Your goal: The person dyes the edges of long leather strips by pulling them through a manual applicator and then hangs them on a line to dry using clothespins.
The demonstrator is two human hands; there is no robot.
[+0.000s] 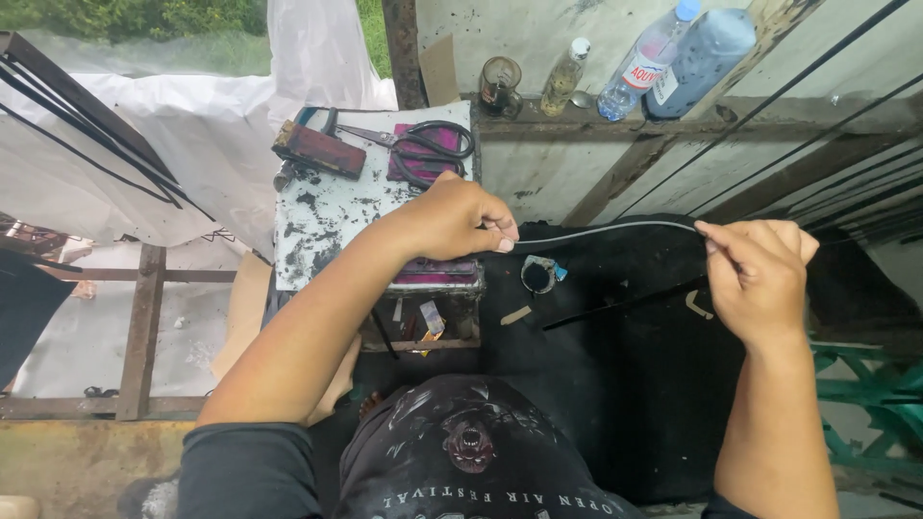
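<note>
Currently left hand (pixel 460 219) and right hand (pixel 760 269) both pinch thin grey rubber strip (pixel 606 229) taut; uneven pull could slip it free.

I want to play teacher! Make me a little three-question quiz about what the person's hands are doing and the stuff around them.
1. True or false: both hands pinch the same thin grey strip, stretched between them.
2. Which tool lies on the speckled white board beyond the left hand?
A. a hammer
B. black-handled scissors
C. a saw
3. Fill the gap: on the ledge by the wall stand a jar and three clear ______.

Key
1. True. The left hand grips one end and the right hand the other.
2. B.
3. Bottles.
</note>
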